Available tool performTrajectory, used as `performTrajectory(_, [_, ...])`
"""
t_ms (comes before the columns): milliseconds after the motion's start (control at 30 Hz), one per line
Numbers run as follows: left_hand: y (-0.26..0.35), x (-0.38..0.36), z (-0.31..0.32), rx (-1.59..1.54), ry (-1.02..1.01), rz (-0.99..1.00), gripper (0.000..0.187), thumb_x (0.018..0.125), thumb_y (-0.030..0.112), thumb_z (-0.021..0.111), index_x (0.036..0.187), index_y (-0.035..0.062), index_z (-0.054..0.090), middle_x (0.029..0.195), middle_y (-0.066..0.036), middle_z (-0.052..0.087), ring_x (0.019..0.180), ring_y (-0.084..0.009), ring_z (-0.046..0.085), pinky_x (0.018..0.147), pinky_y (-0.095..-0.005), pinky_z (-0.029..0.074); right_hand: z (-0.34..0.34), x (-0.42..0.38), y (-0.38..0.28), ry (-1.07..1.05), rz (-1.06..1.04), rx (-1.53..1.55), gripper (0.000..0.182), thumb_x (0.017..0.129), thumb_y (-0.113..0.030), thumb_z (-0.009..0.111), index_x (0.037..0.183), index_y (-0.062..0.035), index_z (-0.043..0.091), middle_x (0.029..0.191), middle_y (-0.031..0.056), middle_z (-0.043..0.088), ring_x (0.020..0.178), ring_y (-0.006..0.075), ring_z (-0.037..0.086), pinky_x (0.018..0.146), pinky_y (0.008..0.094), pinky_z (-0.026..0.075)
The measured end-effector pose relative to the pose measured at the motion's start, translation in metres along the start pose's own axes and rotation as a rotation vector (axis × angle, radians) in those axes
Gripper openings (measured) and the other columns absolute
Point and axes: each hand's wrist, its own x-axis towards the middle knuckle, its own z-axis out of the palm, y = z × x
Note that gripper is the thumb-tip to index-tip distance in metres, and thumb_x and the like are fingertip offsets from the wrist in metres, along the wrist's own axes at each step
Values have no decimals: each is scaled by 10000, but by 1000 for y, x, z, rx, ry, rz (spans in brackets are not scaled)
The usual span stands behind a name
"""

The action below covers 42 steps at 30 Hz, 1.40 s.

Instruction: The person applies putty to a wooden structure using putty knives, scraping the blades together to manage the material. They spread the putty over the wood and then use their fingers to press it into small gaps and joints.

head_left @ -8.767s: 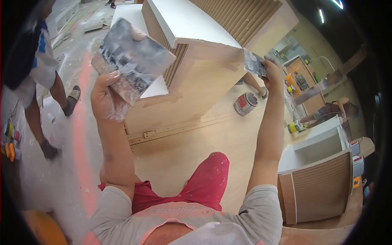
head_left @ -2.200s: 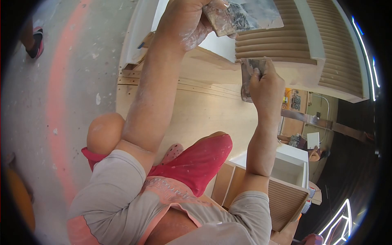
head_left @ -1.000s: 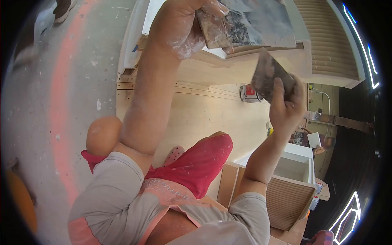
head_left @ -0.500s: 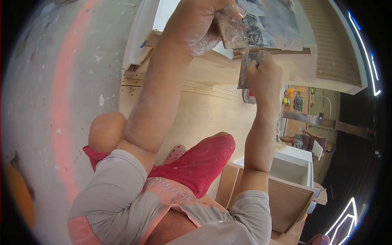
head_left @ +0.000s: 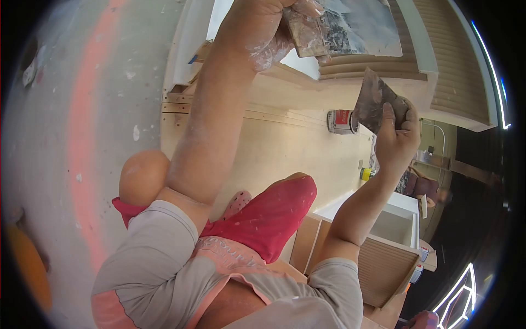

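My left hand (head_left: 274, 35), dusted with white, is closed at the top of the view around the brownish, smeared grip end of a wide putty knife (head_left: 364, 30). Grey and whitish paste coats parts of its broad flat blade. Away to the right and lower, my right hand (head_left: 399, 129) pinches a small flat scraper blade (head_left: 373, 101), dark and stained, with the thumb on its face. The scraper and the putty knife are apart. Behind the putty knife stands a pale cabinet piece with a ribbed panel (head_left: 372, 67).
A paint-spattered can with a red label (head_left: 343, 122) sits beyond the scraper. A white open box with a ribbed side (head_left: 389, 263) stands at lower right. Another person (head_left: 424, 186) is in the background. The grey floor (head_left: 126, 98) bears a pink stripe and paint spots.
My right hand has moved right and slightly down, away from the putty knife, tilting the scraper so its face shows. My left hand has shifted slightly up. More of the can shows.
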Motion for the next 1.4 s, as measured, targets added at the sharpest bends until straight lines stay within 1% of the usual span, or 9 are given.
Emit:
performTrajectory(200, [1,1,-2,50,87,5,199,642,-14,530,841,-15,530,677,-62,553,562,-144,552,541,-242,475,19,-1,0,-63,-12,-229,207,771,-105,552,966,-36,536,752,167,616,692,304,617,608,331,465])
performTrajectory(600, [0,-1,-6,93,27,6,109,644,-18,537,749,10,538,626,-58,542,540,-140,546,521,-236,467,56,-13,12,-187,13,-239,262,766,-117,523,1004,-6,517,777,190,613,724,343,600,669,396,452])
performTrajectory(833, [-2,1,-8,61,16,10,101,656,-3,534,757,-3,531,650,-72,555,562,-155,569,543,-243,485,63,-15,24,-172,72,-49,235,758,-91,531,970,10,532,760,197,601,714,300,607,661,334,453])
performTrajectory(933, [-2,2,-7,89,-3,9,146,654,2,537,799,-14,530,676,-81,562,574,-163,573,552,-246,489,63,-15,36,-157,119,7,213,752,-75,551,939,26,542,746,139,608,701,197,597,655,295,453])
performTrajectory(1000, [-1,-2,0,-7,-56,12,285,648,9,541,926,-46,518,736,-98,570,633,-177,585,590,-261,496,62,-20,45,-237,336,323,189,745,-47,570,918,30,551,762,80,608,698,119,561,649,257,453])
performTrajectory(1067, [1,-5,-31,202,-304,34,104,742,68,500,731,-8,571,655,-116,587,616,-228,600,513,-401,500,60,-36,52,-218,425,527,172,734,-23,580,897,26,556,773,69,607,709,105,556,647,246,454])
performTrajectory(1133, [-3,6,-49,2,-581,-23,158,701,12,486,846,-46,512,765,-118,558,661,-212,585,524,-356,509,52,-54,65,-191,542,811,193,712,23,588,902,24,550,803,68,603,725,113,562,649,242,465])
performTrajectory(1200, [1,-18,-1,158,-271,-36,210,703,-5,484,904,-65,501,769,-125,561,662,-205,583,559,-339,513,44,-76,75,-138,631,1062,281,701,57,577,974,38,514,850,88,595,739,154,582,653,265,484])
performTrajectory(1400, [-33,-32,45,344,46,-17,335,699,-13,509,1023,-74,451,810,-138,569,679,-208,585,597,-360,514,15,-121,86,114,728,1502,368,705,59,566,1056,67,457,930,133,582,809,195,588,744,309,477])
